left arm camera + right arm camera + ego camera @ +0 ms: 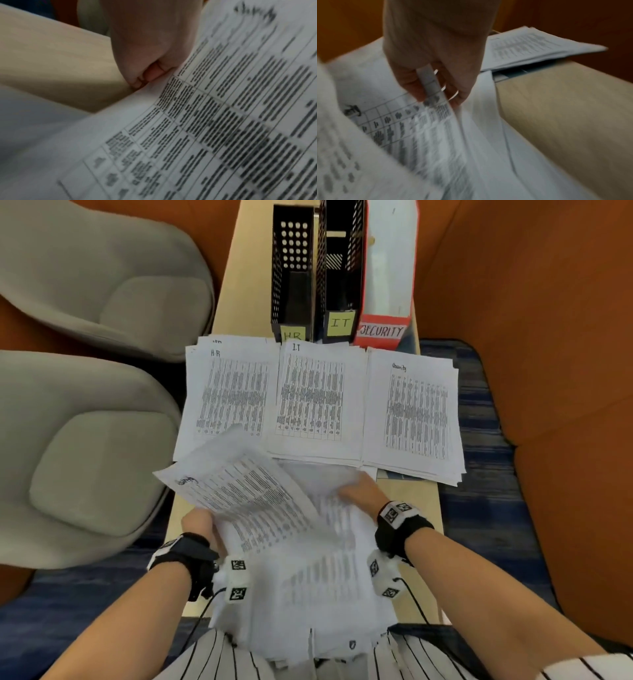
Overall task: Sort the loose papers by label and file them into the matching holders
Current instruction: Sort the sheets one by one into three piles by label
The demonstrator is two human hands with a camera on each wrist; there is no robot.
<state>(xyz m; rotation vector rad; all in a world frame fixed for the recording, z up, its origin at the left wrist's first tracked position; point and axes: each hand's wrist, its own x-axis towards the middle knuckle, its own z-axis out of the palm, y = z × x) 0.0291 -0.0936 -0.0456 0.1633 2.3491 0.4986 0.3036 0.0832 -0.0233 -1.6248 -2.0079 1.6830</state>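
Three sorted piles lie side by side on the table: HR pile, IT pile, Security pile. Behind them stand the black HR holder, the black IT holder and the red Security holder. My left hand grips a lifted printed sheet by its left edge; its fingers are curled under the sheet. My right hand pinches the top edge of a sheet in the unsorted stack near my body.
The narrow wooden table runs away from me. Two grey chairs stand to the left. An orange partition curves along the right. The Security pile overhangs the table's right edge.
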